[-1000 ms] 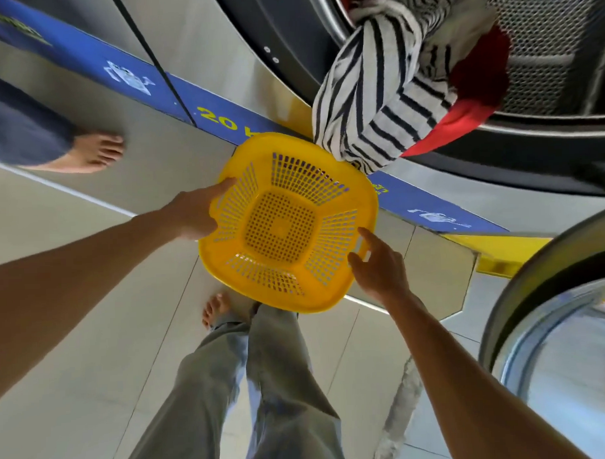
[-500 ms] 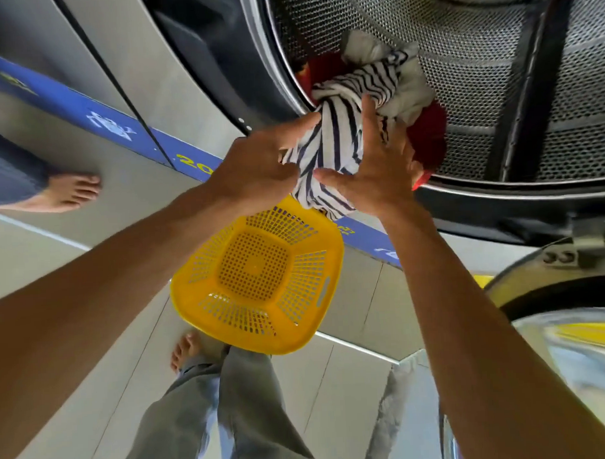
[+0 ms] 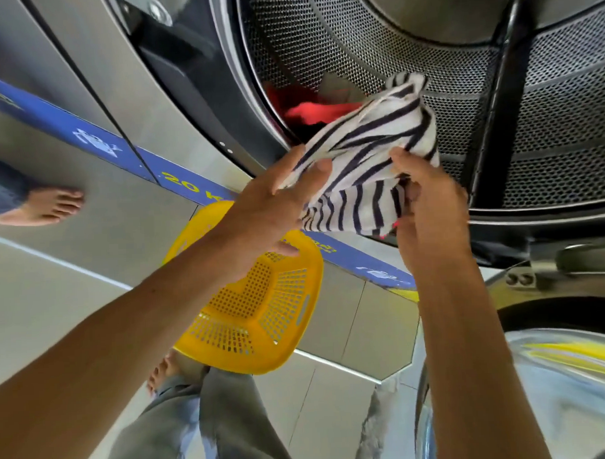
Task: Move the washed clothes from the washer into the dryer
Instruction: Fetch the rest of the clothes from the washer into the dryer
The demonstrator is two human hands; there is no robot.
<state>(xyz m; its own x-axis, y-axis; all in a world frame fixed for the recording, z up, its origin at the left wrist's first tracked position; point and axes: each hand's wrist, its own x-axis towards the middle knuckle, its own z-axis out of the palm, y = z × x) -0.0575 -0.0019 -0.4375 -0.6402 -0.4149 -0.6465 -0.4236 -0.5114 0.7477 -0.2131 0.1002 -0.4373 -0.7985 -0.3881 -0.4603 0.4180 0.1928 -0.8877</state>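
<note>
A white garment with dark stripes hangs at the mouth of the washer drum, partly outside it. My right hand grips its lower right part. My left hand holds its left edge with fingers spread along the cloth. Behind it in the drum lies a red garment, blurred, with a beige piece beside it. A yellow perforated basket sits on the floor right below my hands, with nothing in it.
The open round washer door stands at the lower right. A blue strip with "20 K" runs along the machine's base. Another person's bare foot is at the left. My own legs and foot are below the basket.
Both hands left the basket rim and rose to the drum mouth, where they took the striped garment. It has since been pulled up and to the right, uncovering the red garment.
</note>
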